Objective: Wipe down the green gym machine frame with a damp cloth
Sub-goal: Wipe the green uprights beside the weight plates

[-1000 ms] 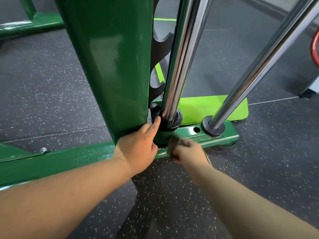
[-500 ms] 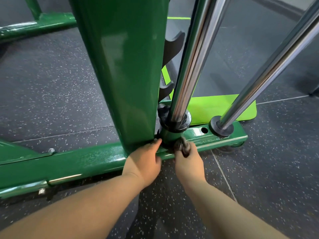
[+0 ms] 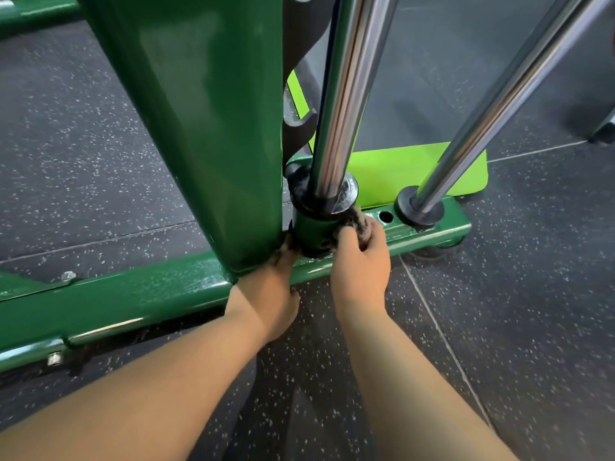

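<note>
A narrow gap is left between the wide, glossy dark green upright post (image 3: 206,128) and the short green cylindrical sleeve (image 3: 312,227) just beside it. Both are carried on the dark green steel base rail (image 3: 133,294) of the frame, which is laid across the speckled black rubber floor (image 3: 100,144) and ended by a rounded corner at the right. Open floor is seen on the near side of the rail, where both forearms are held.

A thick polished chrome rod (image 3: 339,94) is set in the sleeve. A thinner chrome rod (image 3: 499,94) is seated in a black collar (image 3: 419,207) near the rail's end. Between them a stretch of rail top with a round hole (image 3: 386,216) is left uncovered. A flat lime-green plate (image 3: 416,168) is seen behind the rail.

A crumpled dark cloth (image 3: 354,222) is bunched in the curled fingers of the right hand (image 3: 361,261) and pressed against the right side of the sleeve. The left hand (image 3: 266,287) is placed at the foot of the post, its fingers partly hidden there, so their state cannot be told. The paint is seen to be shiny, with streaked highlights along the rail.
</note>
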{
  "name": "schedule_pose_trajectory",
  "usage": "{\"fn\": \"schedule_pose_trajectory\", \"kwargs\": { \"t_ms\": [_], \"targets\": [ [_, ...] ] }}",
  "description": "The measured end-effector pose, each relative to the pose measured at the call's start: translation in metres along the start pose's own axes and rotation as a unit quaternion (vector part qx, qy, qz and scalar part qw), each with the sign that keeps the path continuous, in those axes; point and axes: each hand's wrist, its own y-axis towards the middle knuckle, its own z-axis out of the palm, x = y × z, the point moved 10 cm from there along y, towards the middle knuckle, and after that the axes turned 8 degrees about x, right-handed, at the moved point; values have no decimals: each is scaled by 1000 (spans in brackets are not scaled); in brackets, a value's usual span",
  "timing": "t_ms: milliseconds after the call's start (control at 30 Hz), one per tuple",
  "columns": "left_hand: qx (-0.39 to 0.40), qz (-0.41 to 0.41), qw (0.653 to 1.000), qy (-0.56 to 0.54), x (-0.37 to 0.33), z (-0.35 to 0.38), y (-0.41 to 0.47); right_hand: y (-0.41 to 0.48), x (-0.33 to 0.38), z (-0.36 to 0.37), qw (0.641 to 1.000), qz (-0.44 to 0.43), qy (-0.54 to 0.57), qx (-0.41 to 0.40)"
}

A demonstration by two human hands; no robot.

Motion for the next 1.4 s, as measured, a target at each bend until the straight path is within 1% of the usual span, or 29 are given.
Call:
{"fn": "schedule_pose_trajectory", "kwargs": {
  "t_ms": [67,133,167,200,233,300,333,367,433,467,533,567,633,700,800,867,933,1000,1033,1067,1100,1133,1200,1267,1333,1400],
  "targets": [
    [-26,-6,997,-77,-3,-4,-1,-10,3,0,999,-33,-17,7],
    [-62,-27,983,-171,-1,-12,-1,-11,-11,4,998,-13,-67,20],
    [-62,-42,973,-217,1,-11,1,-9,-16,6,995,5,-91,29],
    [-46,-51,960,-271,3,-6,2,-7,-19,6,995,19,-98,31],
    [-31,-47,938,-342,4,-1,3,-6,-18,4,996,18,-84,23],
    [-31,-30,877,-478,7,1,4,-9,-6,1,1000,-7,-27,3],
    [-41,-31,858,-510,11,-1,4,-12,-1,1,1000,-21,-1,-8],
    [-54,-35,854,-516,17,-5,4,-16,0,1,999,-35,12,-15],
    [-83,-46,879,-468,28,-14,1,-24,-5,7,999,-49,-8,-10],
    [-90,-50,891,-443,31,-17,-2,-26,-13,13,998,-45,-32,6],
    [-75,-45,906,-415,32,-18,-2,-26,-28,18,999,-13,-40,13],
    [-68,-42,911,-404,33,-17,-3,-27,-30,16,1000,-2,-22,-8],
    [-70,-31,920,-385,33,-22,-1,-24,-21,8,998,-14,42,-55],
    [-76,-19,927,-366,35,-28,2,-22,-19,7,995,-20,72,-63],
    [-53,-13,941,-335,34,-29,2,-18,-39,25,999,36,26,-17],
    [-52,-14,942,-330,32,-27,1,-18,-44,26,998,56,2,-12],
    [-69,-21,943,-326,30,-30,-1,-19,-37,27,999,37,38,1],
    [-94,-24,950,-297,30,-35,-4,-21,-20,34,997,-11,68,42],
    [-105,-24,958,-267,29,-39,-5,-20,-15,39,996,-27,57,58],
    [-111,-31,965,-237,33,-41,-8,-20,-17,46,997,-25,33,68],
    [-111,-44,969,-215,38,-41,-11,-18,-22,52,997,-8,18,72],
    [-112,-55,971,-203,43,-41,-16,-18,-28,55,997,16,25,78],
    [-115,-69,971,-196,56,-40,-24,-15,-38,60,992,53,74,82],
    [-99,-75,974,-192,63,-39,-29,-17,-41,61,989,69,103,84],
    [-99,-62,977,-178,60,-46,-33,-24,-30,56,992,48,93,73],
    [-131,-21,974,-182,47,-58,-37,-30,-7,37,995,-25,93,23]
  ]
}}
